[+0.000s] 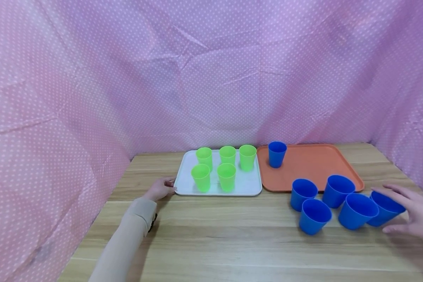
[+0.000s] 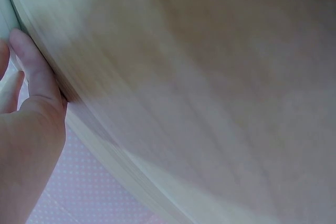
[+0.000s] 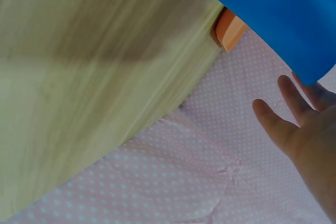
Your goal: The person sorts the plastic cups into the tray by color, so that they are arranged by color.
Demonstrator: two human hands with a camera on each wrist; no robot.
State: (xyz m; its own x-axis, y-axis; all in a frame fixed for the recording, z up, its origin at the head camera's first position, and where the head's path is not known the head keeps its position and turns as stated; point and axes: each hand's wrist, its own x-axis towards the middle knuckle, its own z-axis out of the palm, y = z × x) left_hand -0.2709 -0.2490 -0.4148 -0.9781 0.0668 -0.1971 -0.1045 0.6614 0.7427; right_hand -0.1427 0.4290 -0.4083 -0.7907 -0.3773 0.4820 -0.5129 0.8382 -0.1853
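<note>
My left hand point(image 1: 161, 188) touches the left edge of a white tray point(image 1: 181, 184), its fingertips along the rim. Several lime green cups point(image 1: 201, 178) stand upright on that tray. At the far right, my right hand point(image 1: 414, 211) is spread about the rightmost blue cup point(image 1: 385, 207), fingers near its rim and thumb low beside it. This cup leans in the head view. In the right wrist view the fingers point(image 3: 275, 121) are extended and apart, with one fingertip at the edge of the blue cup point(image 3: 283, 19). The thumb is mostly cut off there.
An orange tray point(image 1: 313, 164) adjoins the white tray, with one blue cup point(image 1: 277, 154) at its left. More blue cups point(image 1: 315, 217) cluster on the wooden table point(image 1: 211, 239) in front of it. A pink dotted cloth point(image 1: 211, 78) hangs behind and at both sides.
</note>
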